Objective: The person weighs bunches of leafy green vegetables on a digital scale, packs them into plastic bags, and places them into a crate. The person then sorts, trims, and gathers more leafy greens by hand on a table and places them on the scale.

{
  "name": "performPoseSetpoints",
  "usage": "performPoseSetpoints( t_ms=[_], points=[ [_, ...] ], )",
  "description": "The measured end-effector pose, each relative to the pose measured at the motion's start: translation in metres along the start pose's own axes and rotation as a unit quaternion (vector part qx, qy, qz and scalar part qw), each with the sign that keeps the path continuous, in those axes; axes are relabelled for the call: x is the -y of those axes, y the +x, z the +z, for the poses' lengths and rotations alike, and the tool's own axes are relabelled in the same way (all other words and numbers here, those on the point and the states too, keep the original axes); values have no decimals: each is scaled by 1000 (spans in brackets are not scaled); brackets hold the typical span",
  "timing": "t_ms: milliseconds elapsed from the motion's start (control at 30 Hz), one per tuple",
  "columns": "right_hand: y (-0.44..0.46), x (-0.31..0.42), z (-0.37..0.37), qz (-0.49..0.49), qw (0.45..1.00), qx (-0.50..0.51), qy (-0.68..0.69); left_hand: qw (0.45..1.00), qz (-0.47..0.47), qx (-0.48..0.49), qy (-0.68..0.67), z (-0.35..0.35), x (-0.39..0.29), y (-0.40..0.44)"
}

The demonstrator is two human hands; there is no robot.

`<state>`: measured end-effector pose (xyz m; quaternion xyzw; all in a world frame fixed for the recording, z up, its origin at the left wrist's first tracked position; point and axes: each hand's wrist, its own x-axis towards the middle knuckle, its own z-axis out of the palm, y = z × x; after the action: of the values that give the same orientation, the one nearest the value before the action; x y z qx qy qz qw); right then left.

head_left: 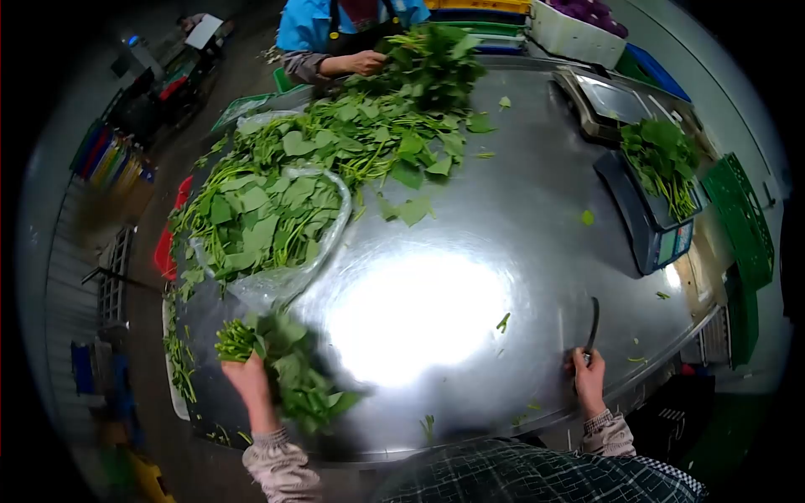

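My left hand [249, 381] is closed round the stems of a bunch of leafy greens [298, 373], its cut stem ends pointing up and left, its leaves hanging to the right over the table's near edge. At the right, my right hand [589, 375] grips a thin, dark, curved knife [594, 323], blade pointing away from me; its handle is mostly hidden by my fingers. Beyond my left hand, an open clear plastic bag [340, 222] holds more loose greens [264, 222]. A larger heap of greens [369, 138] spreads behind it.
Across the metal table [511, 210], a co-worker's hand [366, 62] holds another bunch. A scale [650, 226] bearing greens [662, 168] stands at the right, with a second scale [608, 101] behind it. Green crates [738, 226] stand beyond the right edge. Stem scraps [503, 322] lie about.
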<state>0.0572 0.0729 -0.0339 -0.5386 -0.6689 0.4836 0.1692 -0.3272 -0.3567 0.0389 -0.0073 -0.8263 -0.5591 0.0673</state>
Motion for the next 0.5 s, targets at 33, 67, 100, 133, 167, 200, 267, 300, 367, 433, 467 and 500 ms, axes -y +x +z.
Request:
performPoseSetpoints(
  t_ms=[33,67,100,133,167,200,267,300,367,433,467,500],
  points=[
    [5,-12,-3,-108,976,-58,-179,997,4,-71,-41,-10,8,-5],
    [9,-1,3,-191,961,-87,-178,999,9,-38,19,-16,-13,-11],
    [16,22,15,-273,938,-121,-175,997,16,-4,76,-16,-38,-19],
    [23,44,27,-352,907,-156,-169,999,-1,-1,50,-11,-44,-24],
    [35,52,42,-332,932,-90,-115,1000,-9,24,3,-4,-44,-26],
    [48,54,63,-310,949,-22,-61,998,3,42,-43,8,-52,-31],
    [52,59,120,-339,933,-71,-102,981,-19,72,-181,43,-73,-46],
    [36,46,154,-279,948,-16,-149,957,-50,81,-272,62,-85,-54],
    [-35,14,214,-285,922,250,-78,932,-45,96,-347,94,-100,-62],
    [-51,45,204,-258,894,357,-86,972,108,156,-136,105,-130,-70],
    [-57,62,195,-242,875,409,-89,953,65,199,-217,114,-136,-76],
    [-64,76,187,-221,854,461,-92,967,78,209,-122,123,-141,-84]
  ],
)
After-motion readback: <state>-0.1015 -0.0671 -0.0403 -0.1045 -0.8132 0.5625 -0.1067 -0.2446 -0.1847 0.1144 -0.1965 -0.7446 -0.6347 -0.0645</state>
